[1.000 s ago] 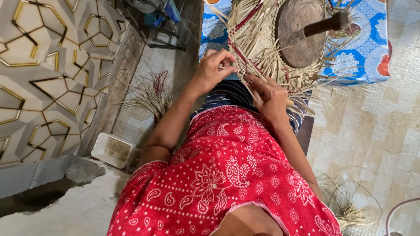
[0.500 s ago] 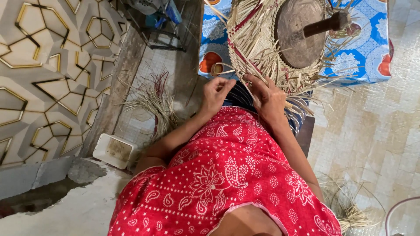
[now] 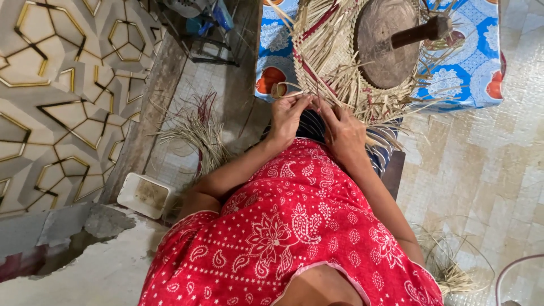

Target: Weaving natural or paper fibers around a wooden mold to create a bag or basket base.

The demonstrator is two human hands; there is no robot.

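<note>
Both hands (image 3: pixel 317 122) pinching woven straw mat (image 3: pixel 328 62)

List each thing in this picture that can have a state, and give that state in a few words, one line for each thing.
Woven straw piece: partly woven, loose strips sticking out at its edge.
Round wooden block: resting on the weaving.
Left hand: fingers pinching strips at the near edge.
Right hand: fingers on strips beside the left hand.
Straw bundle: lying loose on the floor.
White tray: on the floor, upright, contents unclear.
</note>
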